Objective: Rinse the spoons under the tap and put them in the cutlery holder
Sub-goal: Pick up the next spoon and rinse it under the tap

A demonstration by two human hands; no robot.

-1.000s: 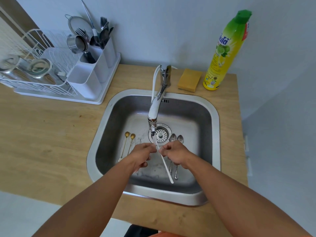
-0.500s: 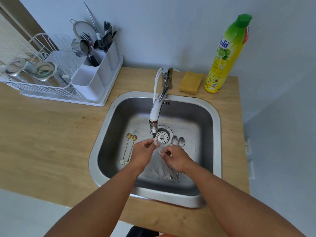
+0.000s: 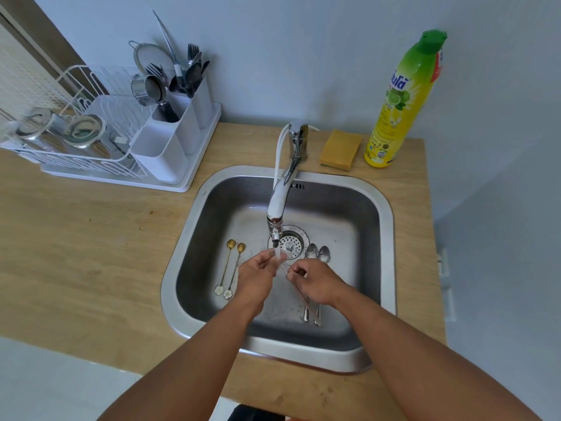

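Both hands hold one thin long-handled spoon [image 3: 283,268] under the tap [image 3: 280,196], just below the spout where water runs. My left hand [image 3: 258,278] has its fingertips on the spoon's upper end in the stream. My right hand [image 3: 312,282] pinches the handle lower down. Two gold spoons [image 3: 230,268] with flower-shaped ends lie on the sink floor at the left. Two silver spoons [image 3: 317,256] lie at the right, partly under my right hand. The white cutlery holder [image 3: 182,123] stands at the back left with forks and spoons in it.
The steel sink [image 3: 182,268] is set in a wooden counter [image 3: 91,238]. A white dish rack [image 3: 76,147] with jars adjoins the holder. A yellow sponge [image 3: 340,150] and a green-yellow detergent bottle [image 3: 403,101] stand behind the sink at the right.
The held spoon's long white handle, which stuck out toward me, now shows much less past my right hand. Both hands have stayed under the spout with small finger movements.
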